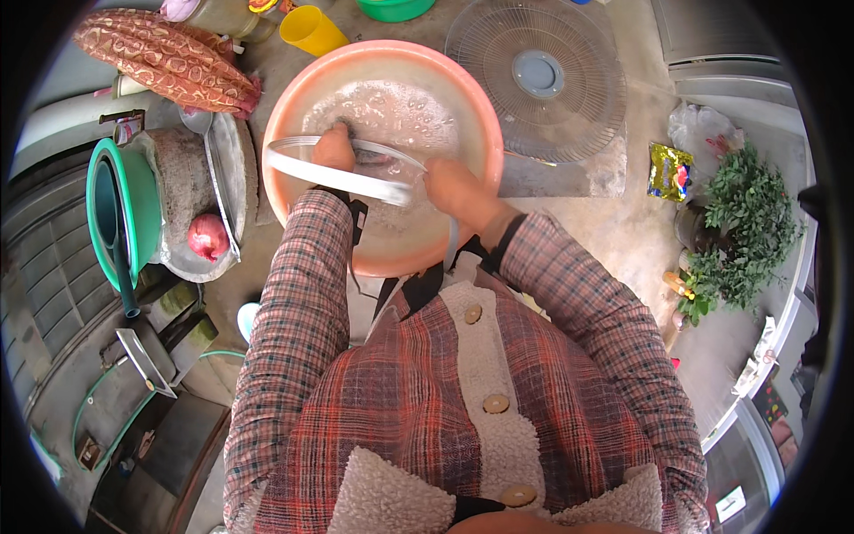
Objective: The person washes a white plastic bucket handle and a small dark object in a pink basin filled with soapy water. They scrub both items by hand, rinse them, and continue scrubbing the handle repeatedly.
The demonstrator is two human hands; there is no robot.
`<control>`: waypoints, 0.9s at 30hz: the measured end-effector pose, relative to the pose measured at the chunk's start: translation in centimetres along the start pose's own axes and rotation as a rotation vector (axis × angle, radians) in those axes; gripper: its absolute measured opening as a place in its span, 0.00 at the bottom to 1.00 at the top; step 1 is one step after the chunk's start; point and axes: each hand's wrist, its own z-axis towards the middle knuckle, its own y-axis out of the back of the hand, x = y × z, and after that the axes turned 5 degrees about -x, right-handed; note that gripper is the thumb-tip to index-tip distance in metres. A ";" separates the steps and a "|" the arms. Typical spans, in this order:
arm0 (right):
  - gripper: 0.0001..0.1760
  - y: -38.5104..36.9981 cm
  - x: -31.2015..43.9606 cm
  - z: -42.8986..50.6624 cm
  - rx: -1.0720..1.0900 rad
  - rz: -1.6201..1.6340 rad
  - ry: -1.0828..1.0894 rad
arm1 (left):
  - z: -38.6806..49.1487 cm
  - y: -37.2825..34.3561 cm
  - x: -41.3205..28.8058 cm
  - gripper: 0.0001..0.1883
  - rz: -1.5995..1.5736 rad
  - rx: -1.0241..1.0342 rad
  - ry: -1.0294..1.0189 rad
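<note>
A white plastic ring [320,175], blurred at its near end, is tilted over a large pink basin [490,127] of cloudy, bubbly water. My right hand [454,185] grips the ring's right side. My left hand [335,148] is within the ring, its wrist partly behind the near band. At its fingertips is a small dark object [345,124], seemingly a scrubber and mostly hidden by the fingers. A darker patch shows in the water beside that hand; what it is I cannot tell.
Right of the basin lies a round wire fan grille [567,127]. A yellow cup [312,30] and a green basin [395,8] stand beyond. On the left are a teal basin [143,207], a red onion [207,237] and a metal ladle [217,180]. Leafy plants [754,223] stand far right.
</note>
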 end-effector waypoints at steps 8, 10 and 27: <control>0.05 -5.0 -5.0 3.1 0.386 0.112 -0.110 | -1.2 -2.0 -1.1 0.08 -0.059 0.033 -0.310; 0.07 -6.1 -6.0 3.6 0.426 0.175 -0.126 | -2.1 -2.7 -2.6 0.08 -0.160 0.025 -0.262; 0.09 -2.7 -1.0 3.6 0.401 0.667 -0.677 | -3.8 -3.9 -4.5 0.12 -0.137 0.129 -0.269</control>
